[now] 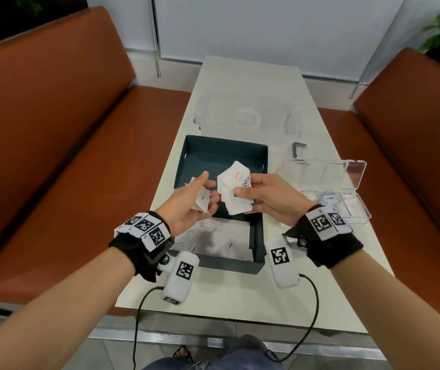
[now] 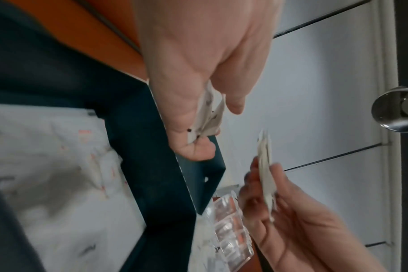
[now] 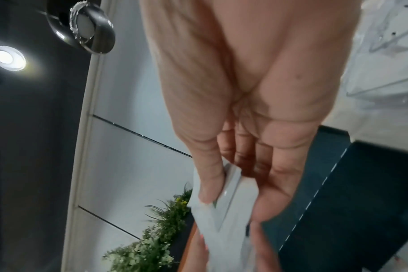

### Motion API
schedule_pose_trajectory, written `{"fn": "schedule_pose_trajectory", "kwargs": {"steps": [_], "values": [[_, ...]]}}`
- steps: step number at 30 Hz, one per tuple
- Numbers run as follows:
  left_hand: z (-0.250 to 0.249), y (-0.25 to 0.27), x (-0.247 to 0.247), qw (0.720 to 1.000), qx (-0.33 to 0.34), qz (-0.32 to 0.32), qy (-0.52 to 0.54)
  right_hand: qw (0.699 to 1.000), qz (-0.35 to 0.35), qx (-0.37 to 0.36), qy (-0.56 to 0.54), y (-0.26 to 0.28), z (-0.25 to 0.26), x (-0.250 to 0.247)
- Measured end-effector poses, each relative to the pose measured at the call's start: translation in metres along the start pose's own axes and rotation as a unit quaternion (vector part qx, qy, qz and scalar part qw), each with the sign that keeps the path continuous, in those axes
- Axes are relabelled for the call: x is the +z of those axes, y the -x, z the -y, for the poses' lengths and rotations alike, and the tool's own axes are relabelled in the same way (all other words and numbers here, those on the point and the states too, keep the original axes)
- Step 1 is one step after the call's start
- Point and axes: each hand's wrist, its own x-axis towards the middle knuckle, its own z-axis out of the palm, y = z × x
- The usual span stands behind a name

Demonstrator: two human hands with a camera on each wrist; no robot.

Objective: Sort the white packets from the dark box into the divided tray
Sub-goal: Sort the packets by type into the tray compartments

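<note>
We hold both hands over the dark box (image 1: pixel 224 156) at mid-frame, and the divided tray (image 1: pixel 328 180) lies to the right of it, on the side of our right hand (image 1: pixel 269 198), clearly the nearer one. That is the relation the coming move turns on: the tray sits right of centre, its long axis running left to right across the table (image 1: pixel 240 81).

Our right hand pinches a small fan of white packets (image 1: pixel 233 188) between thumb and fingers, one marked in red. Our left hand (image 1: pixel 192 201) is half curled, cupping a few more packets (image 1: pixel 201 202) in the palm; how many, we can't quite tell through the blur. More packets lie loose (image 1: pixel 213 241) in the near end of the box, at lower centre, so the sorting looks far from finished.
</note>
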Motion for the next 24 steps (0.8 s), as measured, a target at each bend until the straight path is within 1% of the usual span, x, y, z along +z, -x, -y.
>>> {"fn": "schedule_pose_trajectory", "kwargs": {"steps": [4, 7, 10, 14, 16, 18, 21, 22, 24], "values": [[0.007, 0.000, 0.023, 0.994, -0.027, 0.099, -0.034, 0.998, -0.010, -0.015, -0.054, 0.005, -0.006, 0.008], [0.007, 0.000, 0.039, 0.991, -0.038, 0.125, -0.027, 0.998, -0.058, -0.026, -0.018, 0.004, -0.008, 0.007], [0.009, 0.000, 0.054, 0.995, -0.026, 0.096, -0.015, 0.993, -0.083, -0.057, 0.061, 0.003, -0.011, 0.000], [0.015, -0.006, 0.073, 0.997, -0.013, 0.070, 0.023, 0.981, -0.114, -0.087, 0.127, 0.006, -0.011, -0.015], [0.019, -0.009, 0.084, 0.998, 0.001, 0.058, 0.020, 0.965, -0.139, -0.088, 0.207, 0.008, -0.010, -0.028], [0.023, -0.014, 0.094, 0.999, 0.024, 0.040, -0.005, 0.951, -0.157, -0.082, 0.255, 0.010, -0.007, -0.043], [0.026, -0.021, 0.110, 0.998, 0.045, 0.019, -0.034, 0.950, -0.195, -0.076, 0.233, 0.013, 0.001, -0.071], [0.028, -0.023, 0.116, 0.998, 0.049, 0.021, -0.042, 0.950, -0.209, -0.080, 0.217, 0.014, 0.004, -0.080], [0.031, -0.025, 0.127, 0.996, 0.058, 0.029, -0.067, 0.954, -0.213, -0.085, 0.195, 0.016, 0.009, -0.093]]}}
